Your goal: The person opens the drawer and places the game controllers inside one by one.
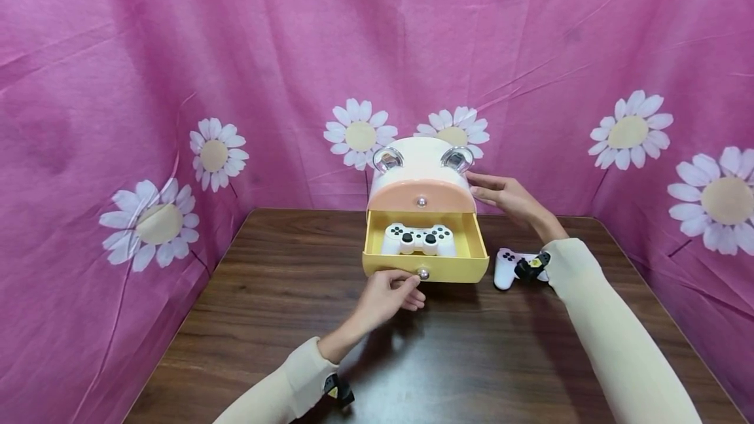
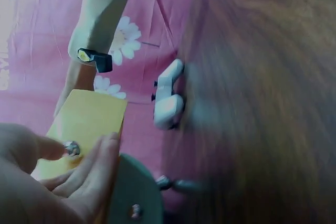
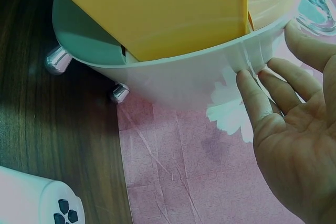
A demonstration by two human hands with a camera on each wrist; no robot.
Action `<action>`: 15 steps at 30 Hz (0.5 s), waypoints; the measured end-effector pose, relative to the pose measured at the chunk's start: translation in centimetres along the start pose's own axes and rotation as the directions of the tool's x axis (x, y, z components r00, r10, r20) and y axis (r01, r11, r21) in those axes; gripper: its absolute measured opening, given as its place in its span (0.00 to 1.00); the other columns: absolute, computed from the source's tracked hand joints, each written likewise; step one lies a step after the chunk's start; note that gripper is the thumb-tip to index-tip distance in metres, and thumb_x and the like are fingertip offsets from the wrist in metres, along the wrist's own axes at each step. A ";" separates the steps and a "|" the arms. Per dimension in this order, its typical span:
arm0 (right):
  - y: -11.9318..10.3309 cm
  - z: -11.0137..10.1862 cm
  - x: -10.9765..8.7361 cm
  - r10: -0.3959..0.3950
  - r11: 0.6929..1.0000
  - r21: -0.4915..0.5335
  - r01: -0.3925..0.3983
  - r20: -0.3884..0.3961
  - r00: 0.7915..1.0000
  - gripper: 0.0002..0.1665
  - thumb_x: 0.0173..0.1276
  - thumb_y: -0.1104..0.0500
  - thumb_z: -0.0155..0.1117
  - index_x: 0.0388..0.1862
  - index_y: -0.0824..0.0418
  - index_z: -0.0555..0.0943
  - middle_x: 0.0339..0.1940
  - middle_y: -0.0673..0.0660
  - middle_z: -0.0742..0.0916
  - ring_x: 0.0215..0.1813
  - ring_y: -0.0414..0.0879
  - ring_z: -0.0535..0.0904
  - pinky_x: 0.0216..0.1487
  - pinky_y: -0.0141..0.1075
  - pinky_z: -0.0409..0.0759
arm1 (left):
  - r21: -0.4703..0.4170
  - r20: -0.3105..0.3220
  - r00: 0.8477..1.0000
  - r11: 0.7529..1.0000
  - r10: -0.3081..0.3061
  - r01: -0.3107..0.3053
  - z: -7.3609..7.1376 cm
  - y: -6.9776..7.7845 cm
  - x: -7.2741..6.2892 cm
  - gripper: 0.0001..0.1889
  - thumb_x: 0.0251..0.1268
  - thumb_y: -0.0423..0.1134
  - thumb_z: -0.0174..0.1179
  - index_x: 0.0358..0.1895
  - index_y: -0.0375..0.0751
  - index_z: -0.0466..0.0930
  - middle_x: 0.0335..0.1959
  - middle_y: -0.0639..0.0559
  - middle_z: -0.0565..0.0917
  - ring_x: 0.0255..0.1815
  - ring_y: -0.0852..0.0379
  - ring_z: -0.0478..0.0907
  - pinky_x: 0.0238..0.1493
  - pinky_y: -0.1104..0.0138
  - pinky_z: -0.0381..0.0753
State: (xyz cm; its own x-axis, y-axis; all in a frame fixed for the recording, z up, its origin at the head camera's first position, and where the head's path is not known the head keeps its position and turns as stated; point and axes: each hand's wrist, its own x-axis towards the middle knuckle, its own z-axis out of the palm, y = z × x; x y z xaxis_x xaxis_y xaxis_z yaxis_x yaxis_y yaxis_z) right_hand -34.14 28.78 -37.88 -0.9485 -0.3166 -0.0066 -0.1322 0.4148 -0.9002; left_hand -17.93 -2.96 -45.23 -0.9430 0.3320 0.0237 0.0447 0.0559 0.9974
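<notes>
A white desktop storage box (image 1: 421, 152) with shiny round eyes stands at the table's back, its yellow drawer (image 1: 471, 270) pulled out. Inside that drawer lies a white game controller (image 1: 419, 241). My left hand (image 1: 385, 296) is at the drawer front, thumb and finger at the small clear knob (image 1: 423, 274); the other fingers extend beside the drawer's lower edge (image 2: 107, 148). My right hand (image 1: 512, 201) touches the box's right side with fingers spread and nearly straight, as the right wrist view shows. A second white controller (image 1: 504, 270) lies on the table under my right forearm, partly hidden.
Above the yellow drawer is a closed peach drawer (image 1: 412, 197); a green drawer front (image 2: 134, 192) sits below it. Silvery feet (image 3: 59, 60) hold the box off the wooden table (image 1: 283, 267). A pink curtain (image 1: 283, 51) with daisies hangs behind and along both sides.
</notes>
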 end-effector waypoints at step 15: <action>0.0 0.0 0.2 0.018 0.997 0.068 -0.019 0.010 1.000 0.41 0.79 0.47 0.67 0.84 0.56 0.67 0.87 0.59 0.67 0.87 0.59 0.60 0.86 0.57 0.61 | -0.248 -0.028 0.999 0.968 -0.046 0.038 1.1 -0.1 0.4 0.19 0.82 0.38 0.58 0.56 0.19 0.83 0.42 0.19 0.87 0.42 0.33 0.92 0.45 0.54 0.94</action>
State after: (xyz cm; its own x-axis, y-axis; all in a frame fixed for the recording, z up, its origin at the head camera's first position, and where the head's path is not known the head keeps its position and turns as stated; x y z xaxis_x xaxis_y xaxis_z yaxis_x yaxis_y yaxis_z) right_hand -34.30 28.72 -37.86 -0.9478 -0.3177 -0.0273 -0.0945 0.3615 -0.9276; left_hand -17.96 -1.74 -45.37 -0.9531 0.3021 -0.0203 -0.0737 -0.1666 0.9833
